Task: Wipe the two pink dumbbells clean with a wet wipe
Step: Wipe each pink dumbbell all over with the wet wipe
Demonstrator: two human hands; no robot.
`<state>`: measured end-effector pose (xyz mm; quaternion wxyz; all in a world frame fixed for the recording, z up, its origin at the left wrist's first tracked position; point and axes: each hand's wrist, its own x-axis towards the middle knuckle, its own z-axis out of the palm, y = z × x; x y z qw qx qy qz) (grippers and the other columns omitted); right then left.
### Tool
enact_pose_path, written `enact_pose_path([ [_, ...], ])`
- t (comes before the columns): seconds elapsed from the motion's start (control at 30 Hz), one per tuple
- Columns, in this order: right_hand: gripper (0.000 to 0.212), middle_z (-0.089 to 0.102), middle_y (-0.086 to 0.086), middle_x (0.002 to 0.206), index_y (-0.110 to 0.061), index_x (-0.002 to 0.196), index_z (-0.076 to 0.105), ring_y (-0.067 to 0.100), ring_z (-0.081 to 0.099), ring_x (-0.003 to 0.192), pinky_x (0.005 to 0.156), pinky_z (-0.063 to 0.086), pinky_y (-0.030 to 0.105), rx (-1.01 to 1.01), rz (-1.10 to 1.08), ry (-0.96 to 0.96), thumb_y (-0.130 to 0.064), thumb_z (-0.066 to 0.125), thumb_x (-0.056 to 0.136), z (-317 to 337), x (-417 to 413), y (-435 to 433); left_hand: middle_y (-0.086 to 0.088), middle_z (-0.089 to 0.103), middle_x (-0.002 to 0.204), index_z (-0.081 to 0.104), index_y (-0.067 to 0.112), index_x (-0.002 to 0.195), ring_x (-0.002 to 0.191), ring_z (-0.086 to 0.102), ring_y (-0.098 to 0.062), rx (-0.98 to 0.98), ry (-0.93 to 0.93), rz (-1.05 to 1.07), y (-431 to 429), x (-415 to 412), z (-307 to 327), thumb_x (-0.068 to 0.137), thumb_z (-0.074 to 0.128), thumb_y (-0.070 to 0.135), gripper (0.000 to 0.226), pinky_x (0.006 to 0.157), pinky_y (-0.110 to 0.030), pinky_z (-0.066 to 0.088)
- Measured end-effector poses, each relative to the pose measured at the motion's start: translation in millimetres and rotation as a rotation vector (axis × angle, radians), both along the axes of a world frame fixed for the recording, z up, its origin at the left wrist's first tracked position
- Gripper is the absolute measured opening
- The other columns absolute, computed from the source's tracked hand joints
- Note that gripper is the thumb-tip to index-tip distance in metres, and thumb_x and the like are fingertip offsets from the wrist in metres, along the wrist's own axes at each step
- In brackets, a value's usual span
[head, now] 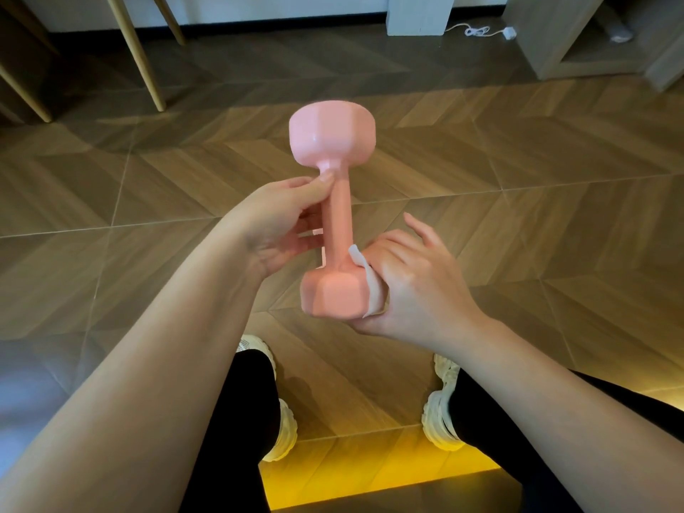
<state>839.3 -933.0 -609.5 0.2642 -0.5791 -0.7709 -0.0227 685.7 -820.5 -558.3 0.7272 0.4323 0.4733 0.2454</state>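
1. To the left of the dumbbell [335,216], the left hand [285,224] grips its handle. The thumb lies along the upper part of the bar and the fingers curl round behind it.
2. The dumbbell is held in the air above the wooden floor [518,216], roughly upright. One head points away from the person and the other points towards them.
3. Just right of the near head, a wet wipe [364,279] is sandwiched between that head and the right hand. One white corner sticks up beside the bar.
4. Further right, the right hand [414,283] cups the near head through the wipe, thumb underneath, with one finger lifted free.
5. Both hands are therefore clamped on the same dumbbell, the left steadying it and the right wiping.
6. Progress, as a judgement: the near head is being cleaned now. Nothing shows whether the bar or far head is already done. The second dumbbell is out of view, so at least part of the job seems to remain.
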Motion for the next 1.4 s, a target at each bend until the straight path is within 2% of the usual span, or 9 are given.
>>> enact_pose_path([
  [0.27, 0.047, 0.068, -0.002, 0.079, -0.01, 0.084, 0.068, 0.021, 0.065, 0.087, 0.105, 0.04, 0.051, 0.015, -0.01, 0.03, -0.051, 0.075, 0.062, 0, -3, 2, -0.008, 0.075, 0.079, 0.063, 0.002, 0.106, 0.071, 0.073, -0.022, -0.009, -0.054, 0.06, 1, 2, 2, 0.106, 0.042, 0.025, 0.031, 0.061, -0.031, 0.059],
  [0.5, 0.045, 0.07, 0.0, 0.082, -0.009, 0.084, 0.069, 0.022, 0.067, 0.089, 0.104, 0.04, 0.053, 0.013, 0.004, 0.021, -0.047, 0.081, 0.061, 4, -2, -1, -0.005, 0.078, 0.087, 0.064, 0.005, 0.104, 0.083, 0.075, -0.018, -0.006, 0.004, 0.022, -1, 6, -2, 0.094, 0.064, 0.03, 0.027, 0.074, -0.031, 0.061],
  [0.67, 0.044, 0.071, 0.002, 0.084, -0.008, 0.091, 0.073, 0.024, 0.068, 0.089, 0.105, 0.039, 0.053, -0.021, -0.005, -0.012, -0.039, 0.079, 0.06, 4, 1, -1, 0.003, 0.068, 0.074, 0.069, 0.012, 0.095, 0.071, 0.063, -0.014, -0.05, -0.009, 0.052, 2, 0, -2, 0.095, 0.063, 0.026, 0.015, 0.062, -0.025, 0.057],
  [0.77, 0.045, 0.07, 0.0, 0.081, -0.009, 0.086, 0.071, 0.024, 0.067, 0.087, 0.104, 0.041, 0.053, -0.018, -0.018, 0.014, -0.048, 0.076, 0.063, 6, 1, 0, -0.008, 0.068, 0.09, 0.066, 0.006, 0.102, 0.082, 0.064, -0.021, -0.034, -0.028, 0.064, 1, -1, -1, 0.098, 0.057, 0.024, 0.021, 0.07, -0.029, 0.057],
  [0.9, 0.045, 0.068, -0.002, 0.076, -0.01, 0.077, 0.066, 0.022, 0.066, 0.084, 0.103, 0.042, 0.051, -0.009, -0.011, 0.034, -0.054, 0.071, 0.067, 6, -3, 1, -0.015, 0.075, 0.089, 0.057, -0.001, 0.115, 0.084, 0.073, -0.027, -0.105, -0.179, 0.037, -2, 2, 6, 0.106, 0.037, 0.024, 0.033, 0.084, -0.039, 0.058],
  [1.0, 0.045, 0.067, -0.002, 0.074, -0.01, 0.076, 0.066, 0.022, 0.066, 0.084, 0.104, 0.04, 0.05, -0.001, -0.006, 0.034, -0.055, 0.068, 0.068, 4, -2, 0, -0.019, 0.075, 0.097, 0.052, 0.002, 0.124, 0.093, 0.072, -0.033, -0.091, -0.169, 0.002, -5, 8, 8, 0.103, 0.043, 0.031, 0.037, 0.094, -0.045, 0.055],
  [1.17, 0.049, 0.069, 0.0, 0.077, -0.009, 0.079, 0.068, 0.023, 0.066, 0.085, 0.105, 0.04, 0.051, -0.013, 0.011, 0.025, -0.056, 0.064, 0.068, 2, 0, -2, -0.001, 0.063, 0.079, 0.064, 0.012, 0.093, 0.088, 0.058, -0.023, -0.029, 0.0, -0.011, -2, 7, 0, 0.098, 0.057, 0.032, 0.022, 0.08, -0.035, 0.052],
  [1.3, 0.046, 0.068, -0.001, 0.077, -0.01, 0.079, 0.068, 0.022, 0.066, 0.085, 0.105, 0.04, 0.051, -0.002, 0.002, 0.046, -0.055, 0.068, 0.068, 3, -1, 0, -0.007, 0.073, 0.084, 0.064, 0.003, 0.104, 0.076, 0.07, -0.019, -0.011, -0.046, 0.029, 0, 3, 0, 0.104, 0.046, 0.026, 0.029, 0.065, -0.03, 0.059],
  [1.4, 0.048, 0.067, -0.002, 0.076, -0.01, 0.078, 0.067, 0.02, 0.065, 0.086, 0.106, 0.039, 0.049, 0.001, 0.012, 0.068, -0.057, 0.07, 0.068, 5, -4, 1, -0.016, 0.076, 0.092, 0.058, 0.001, 0.115, 0.083, 0.074, -0.026, -0.044, -0.122, 0.018, -2, 4, 3, 0.108, 0.034, 0.025, 0.035, 0.08, -0.039, 0.061],
])
